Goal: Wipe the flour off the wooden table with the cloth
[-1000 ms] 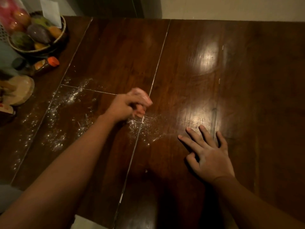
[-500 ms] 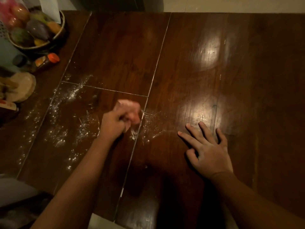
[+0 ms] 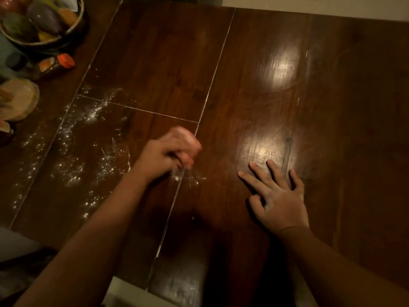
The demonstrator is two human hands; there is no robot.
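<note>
My left hand (image 3: 162, 155) is clenched around a small pinkish cloth (image 3: 188, 144), pressing it on the dark wooden table (image 3: 254, 103) at the middle seam. The cloth is blurred with motion and mostly hidden in the fist. White flour (image 3: 73, 171) lies scattered over the left panels, with a small clump (image 3: 178, 177) just below the fist. My right hand (image 3: 276, 196) rests flat on the table to the right, fingers spread, holding nothing.
A bowl of fruit (image 3: 66, 38) stands at the far left corner. In front of it lie a small bottle with an orange cap (image 3: 57, 64) and a round wooden piece (image 3: 21, 100). The table's near edge (image 3: 132, 284) runs below my arms.
My left hand swept the cloth left and toward me, then back right to the seam. The flour patch right of the seam has shrunk to a small clump. My right hand stayed put.
</note>
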